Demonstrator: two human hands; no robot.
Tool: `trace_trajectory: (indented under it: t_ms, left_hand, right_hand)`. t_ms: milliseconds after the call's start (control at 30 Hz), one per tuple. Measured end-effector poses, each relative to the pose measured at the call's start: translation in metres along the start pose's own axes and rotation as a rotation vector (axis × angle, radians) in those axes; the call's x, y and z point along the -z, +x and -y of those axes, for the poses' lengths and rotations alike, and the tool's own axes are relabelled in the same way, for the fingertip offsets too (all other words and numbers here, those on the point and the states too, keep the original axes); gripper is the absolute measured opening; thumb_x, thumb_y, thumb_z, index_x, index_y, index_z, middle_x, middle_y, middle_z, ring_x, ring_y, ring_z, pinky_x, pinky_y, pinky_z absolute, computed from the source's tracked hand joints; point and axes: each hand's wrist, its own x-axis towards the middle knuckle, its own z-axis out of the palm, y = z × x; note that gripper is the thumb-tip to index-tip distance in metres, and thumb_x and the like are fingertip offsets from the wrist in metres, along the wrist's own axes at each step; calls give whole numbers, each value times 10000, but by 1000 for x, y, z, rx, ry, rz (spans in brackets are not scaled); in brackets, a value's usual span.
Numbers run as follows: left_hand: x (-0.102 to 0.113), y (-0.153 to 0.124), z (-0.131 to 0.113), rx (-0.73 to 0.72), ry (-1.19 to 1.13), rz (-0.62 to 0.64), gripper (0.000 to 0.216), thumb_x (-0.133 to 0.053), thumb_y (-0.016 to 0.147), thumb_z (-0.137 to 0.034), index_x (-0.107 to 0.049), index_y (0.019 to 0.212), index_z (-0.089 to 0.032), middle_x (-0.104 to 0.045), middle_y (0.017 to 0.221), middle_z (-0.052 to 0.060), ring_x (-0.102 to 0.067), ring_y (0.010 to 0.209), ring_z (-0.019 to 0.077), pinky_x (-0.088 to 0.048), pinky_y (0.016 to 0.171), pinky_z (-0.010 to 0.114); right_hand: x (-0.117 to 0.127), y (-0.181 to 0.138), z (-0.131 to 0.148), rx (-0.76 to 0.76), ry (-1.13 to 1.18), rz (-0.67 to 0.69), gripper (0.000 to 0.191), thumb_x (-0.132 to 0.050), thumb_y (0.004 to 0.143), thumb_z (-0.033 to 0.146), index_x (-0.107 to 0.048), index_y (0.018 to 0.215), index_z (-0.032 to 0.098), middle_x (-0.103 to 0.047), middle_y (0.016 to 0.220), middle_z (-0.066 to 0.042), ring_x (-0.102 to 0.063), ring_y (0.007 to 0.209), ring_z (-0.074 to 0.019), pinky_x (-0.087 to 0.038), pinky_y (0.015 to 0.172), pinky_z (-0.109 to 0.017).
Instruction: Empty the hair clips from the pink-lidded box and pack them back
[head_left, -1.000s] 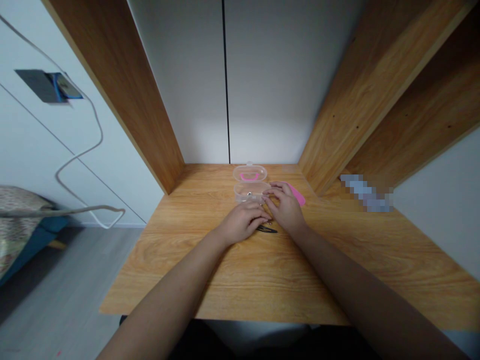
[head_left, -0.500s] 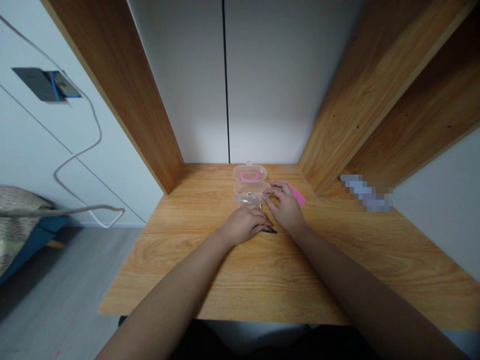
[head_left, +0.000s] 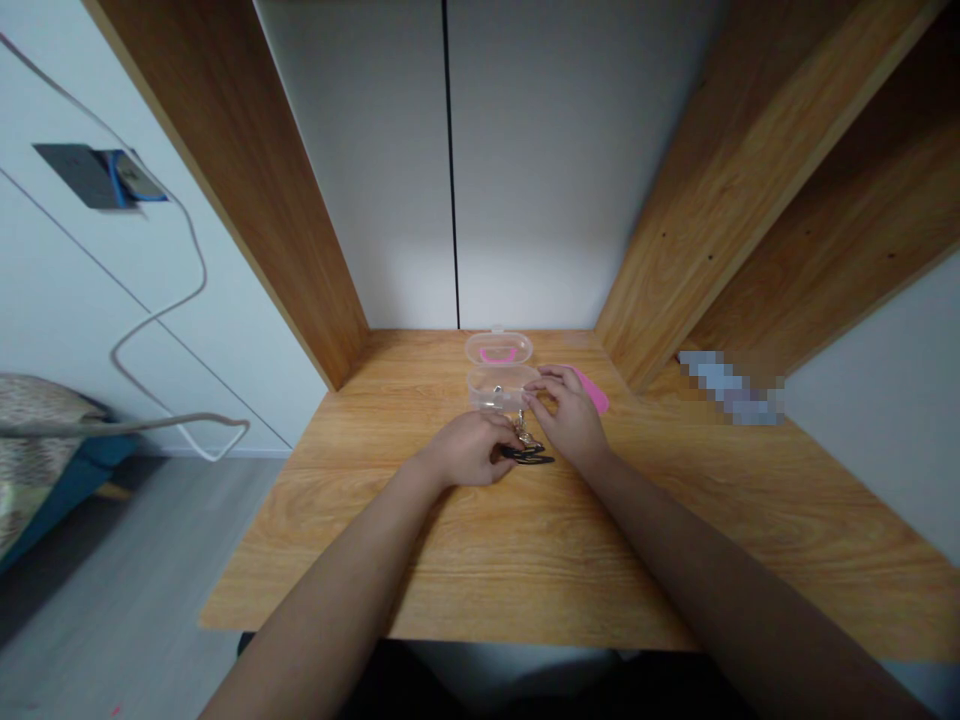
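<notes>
A small clear plastic box [head_left: 486,402] stands on the desk with its lid [head_left: 472,347] tipped back. A small metallic item [head_left: 498,391] lies inside it. My right hand [head_left: 574,415] has thumb and fingers closed on the box's right end. Just in front of the box, my left hand [head_left: 474,448] pinches a slim black piece that looks like a hair clip [head_left: 510,453]. Another black clip [head_left: 536,460] lies beside its fingertips. Small gold-coloured metal pieces [head_left: 529,440] sit between the two hands; their kind is too small to tell.
A flat pink piece [head_left: 591,388] lies partly behind my right hand. Wooden uprights [head_left: 330,330] frame the desk [head_left: 450,570] on both sides, with a pale panel at the back. A blurred-out item [head_left: 731,388] is at the right. A white cable [head_left: 199,260] hangs left.
My left hand has shifted slightly left and drawn back, uncovering the black clips and gold pieces. My right hand stays at the box.
</notes>
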Motion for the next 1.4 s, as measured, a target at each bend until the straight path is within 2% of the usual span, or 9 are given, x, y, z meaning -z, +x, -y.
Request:
trace_trajectory:
  t_ms: [133, 433, 1033, 1300, 1400]
  left_hand:
    - [-2, 0, -1, 12, -47, -23, 255, -645, 762, -145, -745, 994, -182, -751, 962, 67, -694, 890, 204, -536, 865, 311]
    - [-7, 0, 1, 23, -157, -44, 340, -622, 710, -58, -713, 1020, -165, -753, 1002, 57, -687, 835, 169, -546, 817, 289]
    - [-8, -2, 3, 87, -299, -98, 323, -656, 755, -80, -710, 1062, -162, -744, 974, 62, -676, 827, 165, -542, 771, 275]
    - [-11, 0, 0, 58, -334, -113, 311, -664, 737, -64, -719, 1026, -166, -735, 940, 57, -665, 811, 163, -532, 744, 269]
    - [-15, 2, -2, 39, -339, -107, 321, -673, 731, -62, -725, 1025, -179, -734, 963, 62, -670, 844, 174, -542, 791, 294]
  right_hand:
    - [0, 0, 0, -5, 0, 5, 121, -629, 906, 288, -714, 971, 232, -587, 1189, -92, -633, 1109, -247, -508, 1030, -442]
    - [0, 0, 2, -20, 1, 4, 123, -620, 905, 280, -714, 973, 239, -590, 1174, -93, -617, 1128, -256, -516, 1009, -453]
    - [2, 1, 4, -18, -2, 8, 127, -623, 905, 288, -717, 972, 236, -600, 1166, -97, -604, 1143, -267, -496, 1026, -462]
    - [1, 1, 2, -24, -2, 13, 132, -617, 905, 289, -717, 977, 242, -601, 1173, -96, -605, 1142, -267, -508, 1007, -461]
    - [1, 0, 1, -27, 3, 12, 132, -621, 901, 290, -716, 980, 243, -600, 1181, -92, -607, 1144, -264, -502, 1019, -458]
